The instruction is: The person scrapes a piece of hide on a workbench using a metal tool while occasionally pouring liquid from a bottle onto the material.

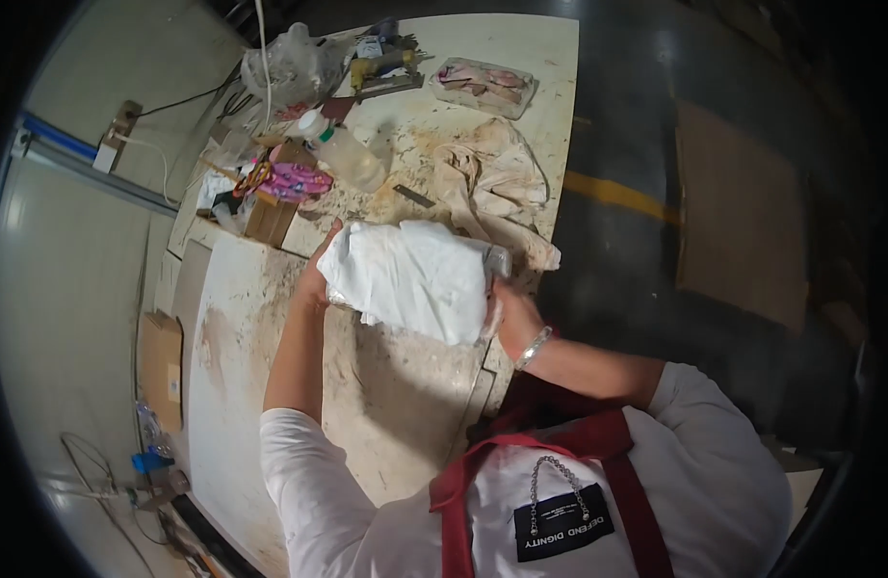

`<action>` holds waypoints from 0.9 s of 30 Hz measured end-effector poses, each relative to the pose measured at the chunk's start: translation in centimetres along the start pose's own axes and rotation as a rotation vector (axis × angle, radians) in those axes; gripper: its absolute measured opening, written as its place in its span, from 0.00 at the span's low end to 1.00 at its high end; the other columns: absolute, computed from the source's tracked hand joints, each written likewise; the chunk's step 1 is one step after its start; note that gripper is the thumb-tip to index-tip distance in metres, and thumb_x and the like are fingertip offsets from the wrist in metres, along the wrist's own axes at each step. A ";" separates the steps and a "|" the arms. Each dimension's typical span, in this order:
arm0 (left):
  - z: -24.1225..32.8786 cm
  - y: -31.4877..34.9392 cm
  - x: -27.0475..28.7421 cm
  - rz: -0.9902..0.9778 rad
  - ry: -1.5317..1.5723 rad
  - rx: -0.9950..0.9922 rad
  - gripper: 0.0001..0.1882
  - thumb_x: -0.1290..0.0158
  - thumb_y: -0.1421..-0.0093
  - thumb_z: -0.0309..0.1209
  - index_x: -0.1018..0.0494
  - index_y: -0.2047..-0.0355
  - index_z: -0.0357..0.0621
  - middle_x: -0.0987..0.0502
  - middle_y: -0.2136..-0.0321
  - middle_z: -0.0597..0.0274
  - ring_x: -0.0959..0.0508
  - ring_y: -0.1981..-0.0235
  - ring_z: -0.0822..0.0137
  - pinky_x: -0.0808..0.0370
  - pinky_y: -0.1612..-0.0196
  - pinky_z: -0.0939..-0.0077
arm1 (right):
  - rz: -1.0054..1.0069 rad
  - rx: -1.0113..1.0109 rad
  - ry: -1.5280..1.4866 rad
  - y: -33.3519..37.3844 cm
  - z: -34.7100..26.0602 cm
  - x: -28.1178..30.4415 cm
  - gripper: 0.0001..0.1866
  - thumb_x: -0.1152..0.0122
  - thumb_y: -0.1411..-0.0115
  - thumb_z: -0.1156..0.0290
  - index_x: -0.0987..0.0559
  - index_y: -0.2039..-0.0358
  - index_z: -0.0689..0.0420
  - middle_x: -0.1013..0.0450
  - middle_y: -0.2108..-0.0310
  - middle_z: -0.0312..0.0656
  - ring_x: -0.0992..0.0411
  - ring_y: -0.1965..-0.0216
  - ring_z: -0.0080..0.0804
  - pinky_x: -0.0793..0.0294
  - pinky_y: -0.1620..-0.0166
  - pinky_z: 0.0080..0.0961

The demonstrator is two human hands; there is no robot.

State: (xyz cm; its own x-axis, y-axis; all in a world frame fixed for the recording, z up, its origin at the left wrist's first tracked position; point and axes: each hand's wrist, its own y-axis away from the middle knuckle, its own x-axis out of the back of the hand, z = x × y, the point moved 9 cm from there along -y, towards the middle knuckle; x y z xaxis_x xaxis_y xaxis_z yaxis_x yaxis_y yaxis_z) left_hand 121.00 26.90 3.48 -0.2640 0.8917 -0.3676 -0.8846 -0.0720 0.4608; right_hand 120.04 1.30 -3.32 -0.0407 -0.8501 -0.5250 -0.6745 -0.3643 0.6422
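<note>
Between my two hands is a white cloth bundle (405,275), held above the worktable. Clear, shiny plastic shows at its right end and under its lower left edge; what lies inside is hidden. My left hand (321,258) grips the left end, with most of its fingers out of sight behind it. At the right end, my right hand (513,310) is closed on the bundle, its fingers partly hidden. Just beyond the bundle, a crumpled beige cloth (492,178) and a small flat metal strip (414,197) lie on the table.
A stained pale worktable (261,318) spreads beneath. Farther off are a clear bottle (352,159) with a white cap, a yellow nail gun (381,72), a plastic tray (484,85) of pinkish pieces and a plastic bag (290,65). An open box (269,220) stands left, near pink patterned fabric (295,181).
</note>
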 end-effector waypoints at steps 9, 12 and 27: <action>1.9 -7.8 1.8 -0.288 0.181 0.117 0.16 0.56 0.38 0.32 0.35 0.51 0.39 0.28 0.54 0.57 0.27 0.54 0.66 0.28 0.52 0.69 | -0.230 0.042 -0.121 -5.4 -3.4 -4.2 0.19 0.49 0.41 0.60 0.32 0.52 0.57 0.33 0.54 0.36 0.38 0.52 0.27 0.43 0.48 0.24; 1.5 -9.4 9.0 0.063 -0.056 -0.076 0.16 0.56 0.39 0.29 0.35 0.52 0.37 0.27 0.56 0.55 0.26 0.57 0.65 0.28 0.53 0.69 | -0.119 -0.145 -0.021 -5.3 -4.5 -3.7 0.16 0.52 0.38 0.64 0.32 0.51 0.52 0.33 0.54 0.31 0.36 0.52 0.23 0.39 0.48 0.28; 5.8 2.3 -12.8 0.373 -1.833 -0.790 0.18 0.47 0.45 0.33 0.30 0.54 0.43 0.34 0.48 0.54 0.35 0.46 0.55 0.39 0.45 0.63 | -0.385 1.194 1.816 -17.4 -17.0 -10.2 0.22 0.38 0.51 0.65 0.28 0.54 0.50 0.31 0.59 0.43 0.32 0.56 0.39 0.33 0.54 0.31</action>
State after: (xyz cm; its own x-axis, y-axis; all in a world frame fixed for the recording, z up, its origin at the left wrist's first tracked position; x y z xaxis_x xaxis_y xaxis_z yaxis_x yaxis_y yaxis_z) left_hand 124.55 17.85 13.94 -0.2631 0.0660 0.9625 -0.9647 -0.0102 -0.2631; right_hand 144.71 9.84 0.39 0.2198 -0.4075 0.8863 -0.5139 -0.8206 -0.2499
